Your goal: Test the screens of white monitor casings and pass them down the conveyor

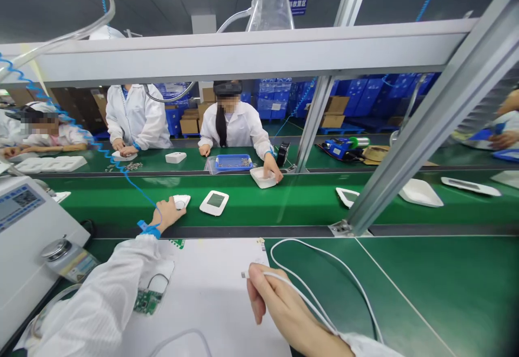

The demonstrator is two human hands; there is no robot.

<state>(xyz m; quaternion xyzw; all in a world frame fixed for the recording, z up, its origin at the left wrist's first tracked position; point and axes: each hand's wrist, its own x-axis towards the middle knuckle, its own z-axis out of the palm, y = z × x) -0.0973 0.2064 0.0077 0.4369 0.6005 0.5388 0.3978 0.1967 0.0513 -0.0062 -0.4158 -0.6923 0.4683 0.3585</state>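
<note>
My left hand (168, 213) reaches over the green conveyor belt, its fingers closed on the edge of a small white plastic device (182, 200); my hand covers part of it. A blue wrist strap is round that wrist. Over the white work sheet (211, 303), my right hand (272, 295) pinches a white USB cable (298, 291) just behind its metal plug, which points left. The cable loops across the green table on the right. Beneath my left sleeve lies a green circuit board (148, 301) with a black wire.
A white device with a grey screen (214, 203) and several other white housings lie on the belt (259, 213). A metal post (417, 108) slants up at right. At left stand a jar (68, 259) and a white machine (28, 232). Across the belt, a co-worker's hand (272, 166) touches a white housing.
</note>
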